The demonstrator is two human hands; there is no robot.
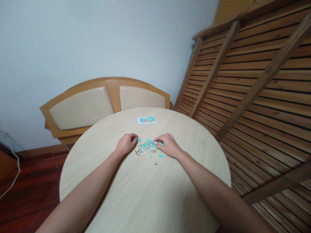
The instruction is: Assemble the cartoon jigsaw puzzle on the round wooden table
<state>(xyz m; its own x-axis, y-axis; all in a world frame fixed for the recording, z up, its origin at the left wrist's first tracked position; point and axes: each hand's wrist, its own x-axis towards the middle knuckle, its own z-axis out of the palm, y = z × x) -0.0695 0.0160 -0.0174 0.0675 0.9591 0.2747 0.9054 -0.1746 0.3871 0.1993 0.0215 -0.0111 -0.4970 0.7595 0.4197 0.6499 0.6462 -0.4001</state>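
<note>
A loose heap of small jigsaw pieces [147, 144], mostly teal with some pink, yellow and pale ones, lies on the round table [131, 194]. At the heap's left edge is my left hand [125, 144], its thumb and forefinger drawn together at a teal jigsaw piece [139, 139]. My right hand [168, 145] rests over the right side, fingers curved and thumb apart from them, close to teal pieces partly hidden beneath. One small cluster of pieces [155, 162] sits nearer to me, apart from the heap.
Beyond the heap lies a flat teal picture card [146, 120] with cartoon figures. A wooden headboard with cream panels [82, 106] stands behind the table against a pale wall. Slatted wooden panels [243, 87] lean along the right. A white cable [18, 168] runs at the left.
</note>
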